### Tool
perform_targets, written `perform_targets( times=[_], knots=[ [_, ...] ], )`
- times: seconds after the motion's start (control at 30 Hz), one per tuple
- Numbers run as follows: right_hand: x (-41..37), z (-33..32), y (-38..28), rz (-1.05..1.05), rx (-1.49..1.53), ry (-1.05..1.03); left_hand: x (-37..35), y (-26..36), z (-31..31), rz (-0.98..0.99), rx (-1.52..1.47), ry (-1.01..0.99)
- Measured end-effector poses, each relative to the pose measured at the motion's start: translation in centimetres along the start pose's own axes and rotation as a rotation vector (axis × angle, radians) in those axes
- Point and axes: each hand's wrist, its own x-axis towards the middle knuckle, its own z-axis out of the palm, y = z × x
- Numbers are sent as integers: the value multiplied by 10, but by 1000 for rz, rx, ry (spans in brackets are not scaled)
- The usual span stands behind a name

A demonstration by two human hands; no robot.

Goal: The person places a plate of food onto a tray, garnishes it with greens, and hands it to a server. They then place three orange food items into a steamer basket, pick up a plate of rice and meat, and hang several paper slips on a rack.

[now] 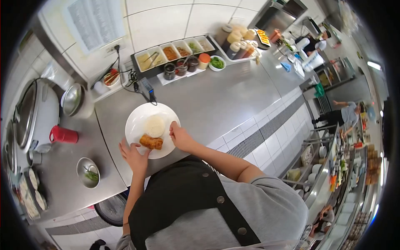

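A round white plate [133, 121] lies on the steel counter in front of me. On it are a pale dome of rice [154, 126] and golden-brown fried pieces [151, 142] just below the rice. My left hand [134, 157] is at the plate's lower left rim, fingers apart, thumb and forefinger close beside the fried pieces. Over the right side of the plate, my right hand [181, 137] has its fingers curled together; I cannot tell what is in them.
A metal bowl with green leaves [88, 172] and a red jug [63, 134] stand left. Topping trays [170, 53], sauce jars [169, 71] and squeeze bottles [234, 49] line the wall. A black corded device [146, 86] lies behind the plate. Other people [348, 114] work far right.
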Motion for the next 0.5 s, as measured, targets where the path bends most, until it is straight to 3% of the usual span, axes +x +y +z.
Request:
perform_targets(
  times=[0.2, 0.5],
  knots=[
    [1, 19, 5, -90, 135, -169, -2, -5, 21, 52, 13, 39],
    [-7, -15, 11, -55, 214, -115, -7, -6, 21, 55, 29, 96]
  ],
)
